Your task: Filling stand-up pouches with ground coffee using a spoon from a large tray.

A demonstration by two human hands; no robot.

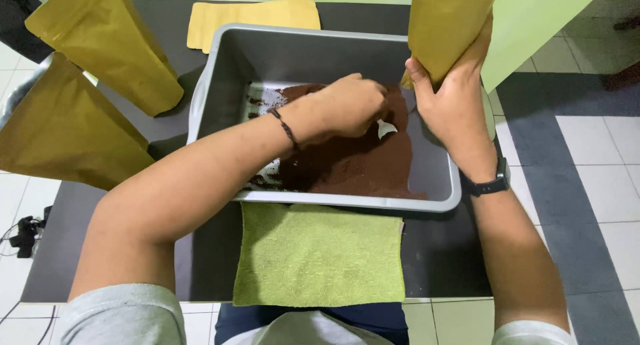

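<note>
The white scoop (pixel 385 128) lay low in the grey tub (pixel 313 48), over the brown powder (pixel 360 162) spread across its floor, and the left hand (pixel 350 105) was closed round its handle (only the pale tip showed past the fingers). The right hand (pixel 453 102) was clamped on the lower end of a gold pouch (pixel 447 25) held upright over the tub's right rim, just beside the left hand. A green towel (pixel 319 255) lay on the dark table (pixel 453 258) before the tub, two more pouches (pixel 100 45) stood at left, and one lay flat behind.
</note>
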